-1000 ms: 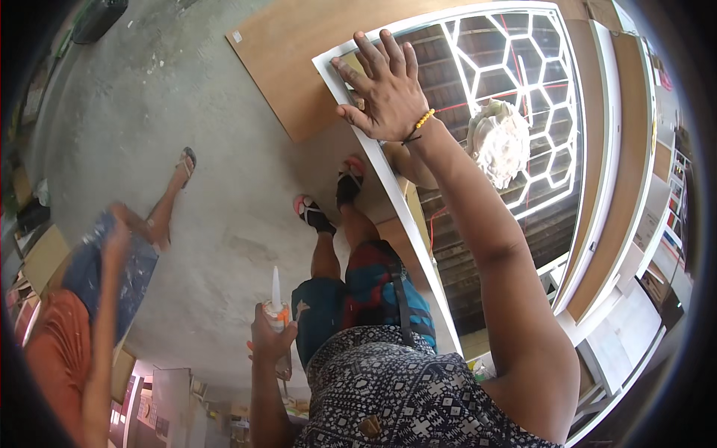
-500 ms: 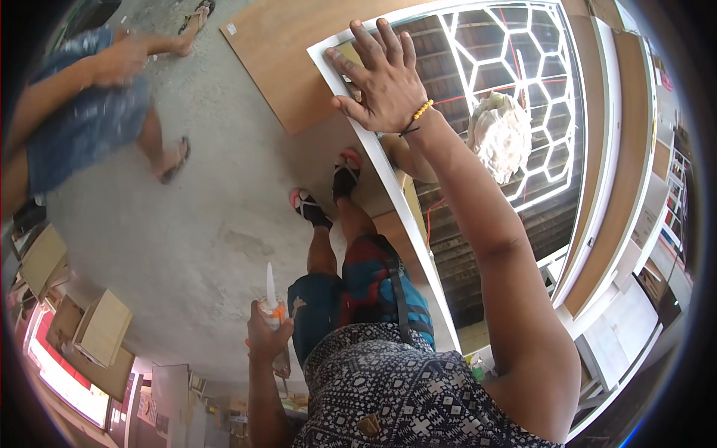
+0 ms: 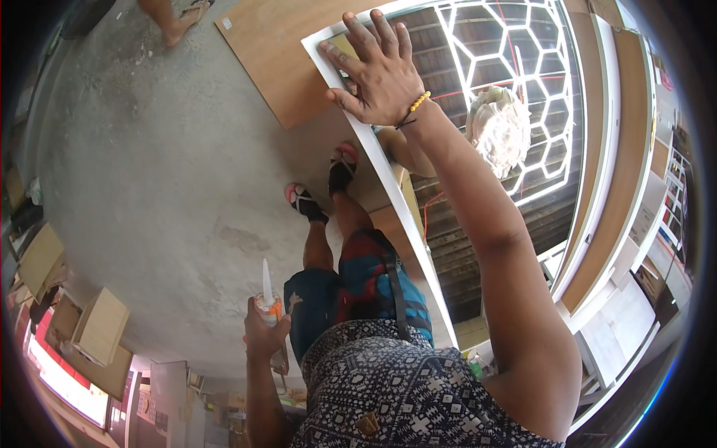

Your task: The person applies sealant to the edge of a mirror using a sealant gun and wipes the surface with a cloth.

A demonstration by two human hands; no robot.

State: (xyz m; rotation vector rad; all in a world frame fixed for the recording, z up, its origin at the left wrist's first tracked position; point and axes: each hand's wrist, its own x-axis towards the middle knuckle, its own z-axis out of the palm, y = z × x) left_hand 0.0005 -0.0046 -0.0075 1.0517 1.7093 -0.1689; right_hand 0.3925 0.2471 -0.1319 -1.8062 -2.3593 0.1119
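My left hand is closed round a caulking gun, whose cartridge is clear with an orange band. A white pointed nozzle sticks up from it. My right hand lies open with fingers spread at the upper left corner of a large mirror with a white edge. A yellow bead bracelet circles that wrist. The mirror reflects dark roof slats, a white honeycomb grille and a crumpled pale shape.
Beyond the mirror lies a brown wooden board on the grey concrete floor. Long panels stand along the right. Wooden boxes sit at the lower left. Another person's foot shows at the top left.
The other person has moved up and left, mostly out of view. My right hand stays on the mirror's corner and my left hand still holds the caulking gun; the view has shifted slightly.
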